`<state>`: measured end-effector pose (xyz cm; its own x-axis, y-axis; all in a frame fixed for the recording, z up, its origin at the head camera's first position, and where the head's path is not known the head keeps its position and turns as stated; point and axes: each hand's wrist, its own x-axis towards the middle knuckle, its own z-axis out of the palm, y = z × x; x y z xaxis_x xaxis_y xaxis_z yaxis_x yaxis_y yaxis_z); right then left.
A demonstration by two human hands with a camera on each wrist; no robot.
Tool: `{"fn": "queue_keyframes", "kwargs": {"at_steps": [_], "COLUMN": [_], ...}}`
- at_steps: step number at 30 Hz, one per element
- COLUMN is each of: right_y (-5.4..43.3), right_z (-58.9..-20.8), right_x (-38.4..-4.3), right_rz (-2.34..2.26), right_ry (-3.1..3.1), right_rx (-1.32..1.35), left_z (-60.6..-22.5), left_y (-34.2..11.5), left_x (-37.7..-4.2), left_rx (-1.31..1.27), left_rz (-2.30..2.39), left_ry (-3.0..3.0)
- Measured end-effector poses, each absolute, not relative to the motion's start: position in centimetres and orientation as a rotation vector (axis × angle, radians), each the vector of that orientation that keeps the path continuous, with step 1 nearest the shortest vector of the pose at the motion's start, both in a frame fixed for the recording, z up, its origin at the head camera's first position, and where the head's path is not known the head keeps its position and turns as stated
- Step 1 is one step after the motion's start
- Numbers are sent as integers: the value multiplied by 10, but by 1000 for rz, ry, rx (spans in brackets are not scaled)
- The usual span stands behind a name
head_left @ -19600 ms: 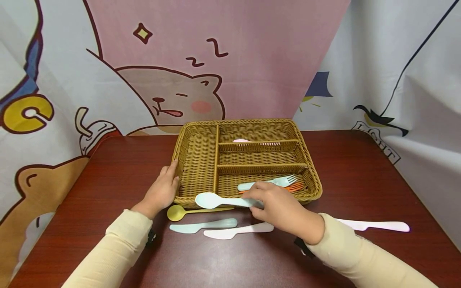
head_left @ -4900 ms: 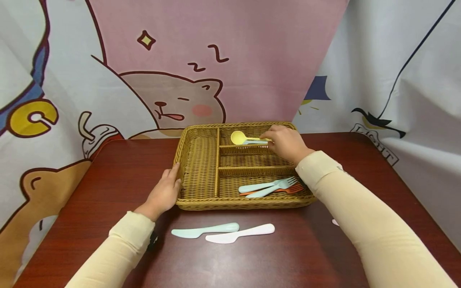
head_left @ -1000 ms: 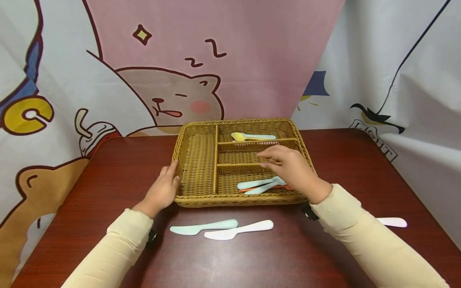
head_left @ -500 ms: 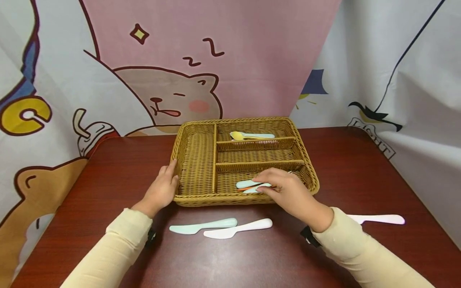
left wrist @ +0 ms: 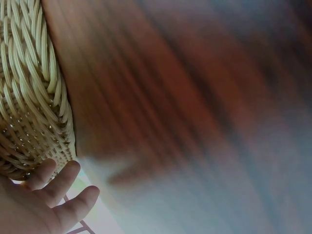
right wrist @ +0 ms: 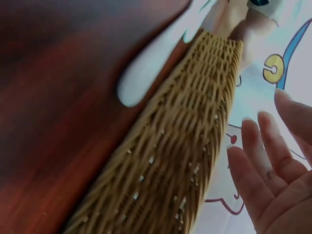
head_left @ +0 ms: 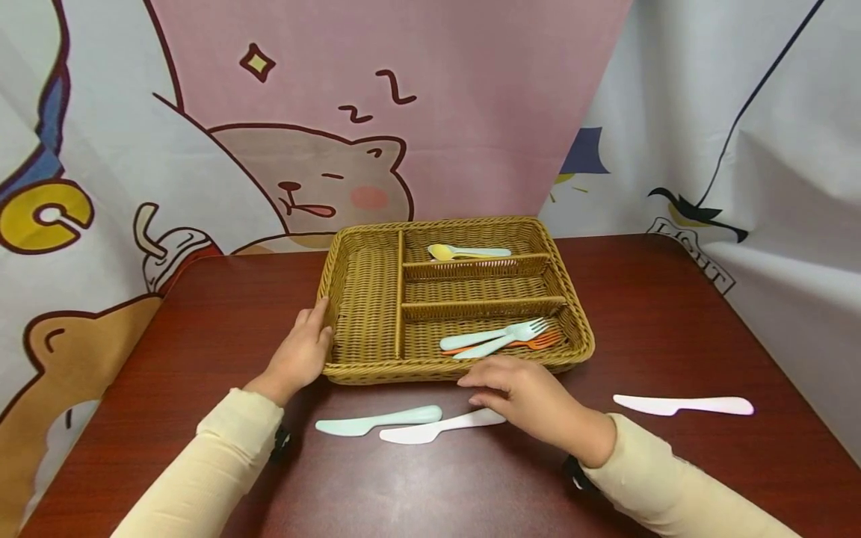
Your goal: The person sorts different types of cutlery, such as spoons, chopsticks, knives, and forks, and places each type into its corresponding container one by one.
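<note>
A wicker basket (head_left: 366, 371) with compartments stands on the table, and my left hand (head_left: 299, 351) rests with extended fingers against its left side. My right hand (head_left: 528, 396) hovers in front of the basket, over the handle end of a white knife (head_left: 417, 433); its relaxed fingers hold nothing in the right wrist view. Left of that knife lies a pale green knife (head_left: 377, 421). Pale green forks (head_left: 474, 338) and an orange fork (head_left: 541, 341) lie in the front compartment. A yellow spoon (head_left: 442, 252) and a pale spoon (head_left: 484, 252) lie in the back one.
A pinkish-white knife (head_left: 686, 405) lies on the dark red table (head_left: 430, 501) to the right. Behind the table hangs a printed curtain (head_left: 471, 112) with a sleeping bear.
The right hand has moved from above the basket, past the forks, toward me over the white knife. Earlier, the pale and yellow spoons went into the back compartment. The left hand stays put.
</note>
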<state>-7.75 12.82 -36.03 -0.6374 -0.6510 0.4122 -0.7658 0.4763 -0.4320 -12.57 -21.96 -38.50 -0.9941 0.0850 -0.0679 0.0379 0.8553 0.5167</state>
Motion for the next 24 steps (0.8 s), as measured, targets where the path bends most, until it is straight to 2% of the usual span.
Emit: {"fn": "queue_keyframes", "kwargs": {"at_steps": [24], "right_y": [122], "right_z": [-381], "right_x": [-76], "right_rz": [583], "right_ry": [-2792], "right_rx": [1351], "left_z": [-384], "left_y": [-219], "left_x": [-126], "left_rx": [114], "left_rz": [804], "left_ry": [2961]}}
